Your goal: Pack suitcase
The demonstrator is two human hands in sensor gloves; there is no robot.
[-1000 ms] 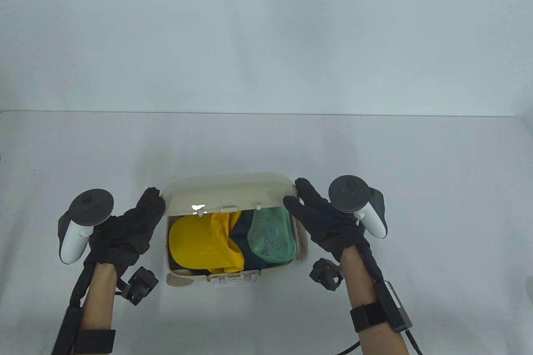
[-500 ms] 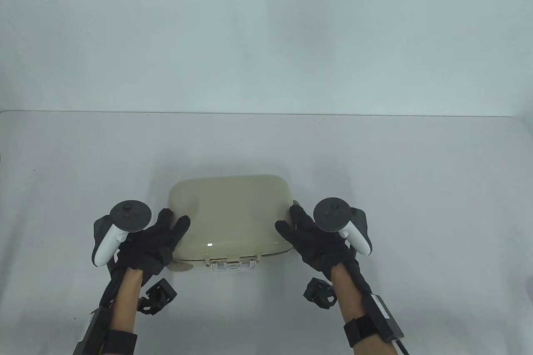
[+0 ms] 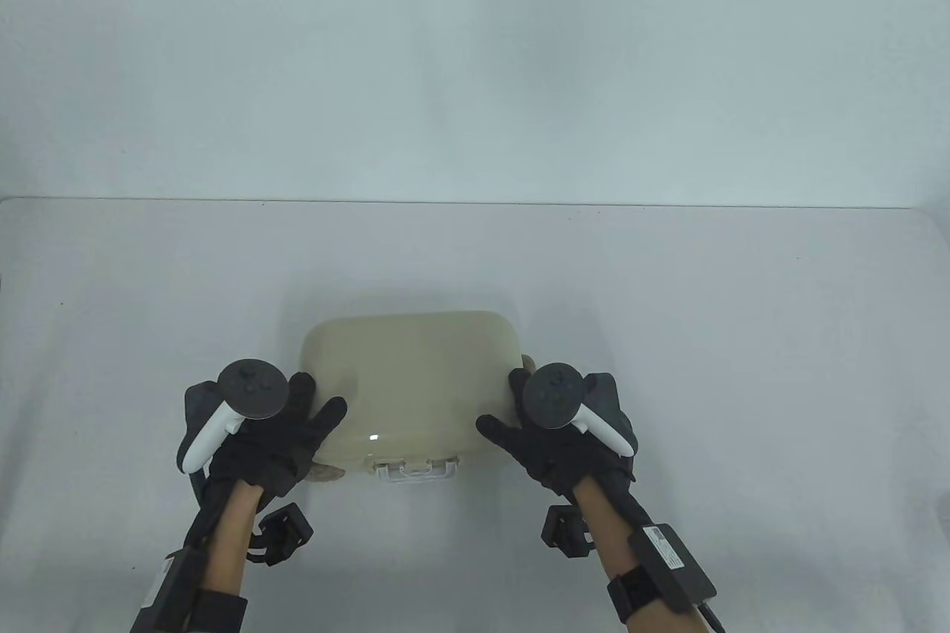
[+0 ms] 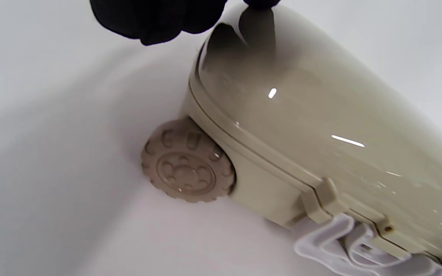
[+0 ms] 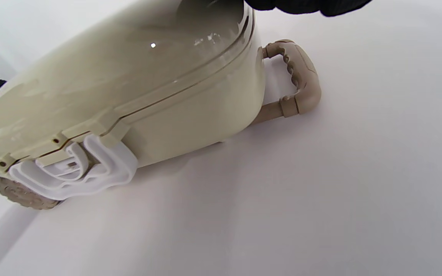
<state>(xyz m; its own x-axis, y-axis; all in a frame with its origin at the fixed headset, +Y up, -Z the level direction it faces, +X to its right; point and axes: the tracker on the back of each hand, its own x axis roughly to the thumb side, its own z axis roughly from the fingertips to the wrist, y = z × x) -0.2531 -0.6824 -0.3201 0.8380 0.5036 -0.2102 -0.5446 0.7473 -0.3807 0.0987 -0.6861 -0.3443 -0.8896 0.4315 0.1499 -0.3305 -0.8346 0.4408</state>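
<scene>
My left hand and right hand rest spread-fingered on the closed suitcase, at its 8 and 4 o'clock corners; whether they are pressing, I cannot tell.

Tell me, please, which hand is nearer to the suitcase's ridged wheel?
Left. The left hand rests on the suitcase's left side, directly above the wheel at that near-left corner. The right hand rests on the opposite side, by the handle.

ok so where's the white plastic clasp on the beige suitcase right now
The white plastic clasp sits at the middle of the near front edge of the closed beige hard-shell suitcase in the table view, between the left hand and the right hand.
</scene>
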